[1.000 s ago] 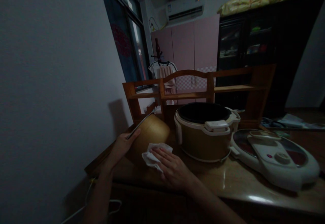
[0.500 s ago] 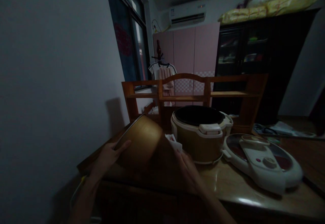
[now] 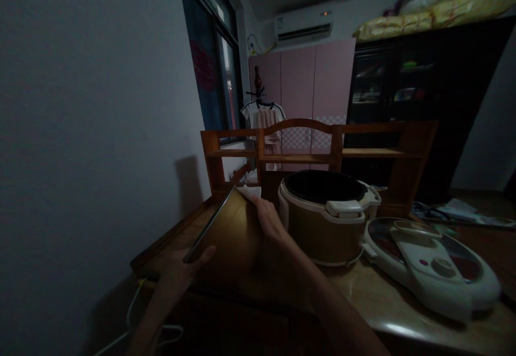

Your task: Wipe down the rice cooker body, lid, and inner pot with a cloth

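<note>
A gold-coloured inner pot (image 3: pixel 231 232) is tilted on its side over the left part of the desk. My left hand (image 3: pixel 183 270) grips its rim at the lower left, thumb on the outer wall and fingers hidden inside. My right hand (image 3: pixel 269 219) presses a white tissue (image 3: pixel 250 190) against the outside of the pot near the upper rim. Just right of that hand stands the rice cooker body (image 3: pixel 322 227), its dark round opening facing up. The detached cooker lid (image 3: pixel 433 262) lies on the desk further right.
Along the back of the desk (image 3: pixel 363 297) runs a low wooden shelf (image 3: pixel 300 158). A white wall (image 3: pixel 100 103) closes off the left side. A white cord (image 3: pixel 131 313) hangs at the desk's left front. Papers (image 3: pixel 463 211) lie at the far right.
My right hand has moved up and left with the tissue, from beside the cooker body to the pot's upper rim. My left hand still holds the pot.
</note>
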`<state>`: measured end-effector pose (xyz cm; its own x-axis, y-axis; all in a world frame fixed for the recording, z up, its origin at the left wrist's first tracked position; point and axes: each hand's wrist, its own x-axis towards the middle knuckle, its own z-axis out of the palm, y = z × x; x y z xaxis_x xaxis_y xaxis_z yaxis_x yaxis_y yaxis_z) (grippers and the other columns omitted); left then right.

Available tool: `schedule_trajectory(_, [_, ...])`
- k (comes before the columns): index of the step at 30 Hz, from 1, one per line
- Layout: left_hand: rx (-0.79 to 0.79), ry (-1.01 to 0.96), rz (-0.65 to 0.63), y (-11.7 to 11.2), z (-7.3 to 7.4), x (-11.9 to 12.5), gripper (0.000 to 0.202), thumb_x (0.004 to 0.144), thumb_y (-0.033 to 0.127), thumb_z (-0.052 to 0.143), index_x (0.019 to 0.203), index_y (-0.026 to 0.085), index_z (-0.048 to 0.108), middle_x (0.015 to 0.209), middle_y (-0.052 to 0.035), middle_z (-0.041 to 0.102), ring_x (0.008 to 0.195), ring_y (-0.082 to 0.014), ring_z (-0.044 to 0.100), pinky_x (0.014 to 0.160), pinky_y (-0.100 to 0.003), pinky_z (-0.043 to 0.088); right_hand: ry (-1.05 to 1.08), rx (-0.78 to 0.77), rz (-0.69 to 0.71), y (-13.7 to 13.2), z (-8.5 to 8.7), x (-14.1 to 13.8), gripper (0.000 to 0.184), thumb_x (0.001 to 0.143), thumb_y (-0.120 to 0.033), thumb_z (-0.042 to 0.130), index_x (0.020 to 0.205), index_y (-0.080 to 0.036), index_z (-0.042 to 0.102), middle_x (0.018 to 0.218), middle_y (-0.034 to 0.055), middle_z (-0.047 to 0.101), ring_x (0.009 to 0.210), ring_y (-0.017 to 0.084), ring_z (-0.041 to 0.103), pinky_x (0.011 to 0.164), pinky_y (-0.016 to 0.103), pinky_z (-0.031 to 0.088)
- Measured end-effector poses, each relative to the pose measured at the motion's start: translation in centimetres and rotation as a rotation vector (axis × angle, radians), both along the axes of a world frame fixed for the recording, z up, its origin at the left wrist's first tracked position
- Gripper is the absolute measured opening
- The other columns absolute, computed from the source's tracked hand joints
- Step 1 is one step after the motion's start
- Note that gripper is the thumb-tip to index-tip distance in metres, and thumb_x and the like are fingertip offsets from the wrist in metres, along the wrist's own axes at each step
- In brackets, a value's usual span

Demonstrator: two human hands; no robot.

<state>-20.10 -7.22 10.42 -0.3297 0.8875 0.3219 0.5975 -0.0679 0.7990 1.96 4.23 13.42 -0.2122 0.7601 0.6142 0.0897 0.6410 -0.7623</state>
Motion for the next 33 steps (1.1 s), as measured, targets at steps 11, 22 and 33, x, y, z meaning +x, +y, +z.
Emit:
schedule_trajectory(11, [-0.101,-0.024,0.029,0.4,-0.1,-0.6,0.055,0.066,0.065,0.069,0.086,0.014,0.075,0.087,-0.0108,0.076,0.096,-0.0372,0.069,0.082,-0.039,0.054,0.019,0.144,0.016,-1.7,-0.7,-1.1,0.045,0.102,-0.045,0.031,0.139,-0.033,0.053,0.139,-0.0053,0.058,0.129,0.022,0.053,0.111,0.041,0.040])
schedule_trajectory(22, [-0.031,0.057,0.102,1.8,0.7,0.2,0.061,0.073,0.070,0.059,0.095,0.015,0.074,0.099,-0.0139,0.075,0.103,-0.0362,0.067,0.096,-0.041,0.048,-0.159,0.407,0.016,-2.3,-1.0,-1.7,0.045,0.104,-0.037,0.029,0.143,-0.029,0.048,0.149,-0.0014,0.047,0.142,0.016,0.037,0.120,0.041,0.025])
schedule_trajectory(33, [-0.026,0.085,0.194,2.7,0.8,-0.2,0.062,0.079,0.071,0.052,0.083,0.013,0.073,0.082,-0.0148,0.075,0.093,-0.0381,0.069,0.080,-0.038,0.051,-0.403,0.599,0.079,-4.9,-1.7,-2.6,0.049,0.102,-0.026,0.028,0.151,-0.025,0.032,0.155,0.0022,0.039,0.148,0.014,0.023,0.122,0.045,0.017])
